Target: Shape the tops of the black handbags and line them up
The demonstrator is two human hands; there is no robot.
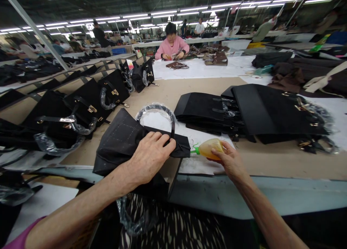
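Observation:
A black handbag lies tilted at the table's front edge, its upper handle wrapped in clear plastic. My left hand is closed over the bag's upper edge, fingers curled round the black material. In my right hand is a squeeze bottle of yellowish glue-like liquid with a green nozzle. The nozzle points left and its tip meets, or nearly meets, the bag's right end; I cannot tell which. A second plastic-wrapped handle hangs below the table edge.
Black handbags with gold-coloured fittings stand in rows on the left. Flat black bag pieces are stacked on the right. Across the table a person in pink handles brown pieces. Dark cloth is piled at the far right.

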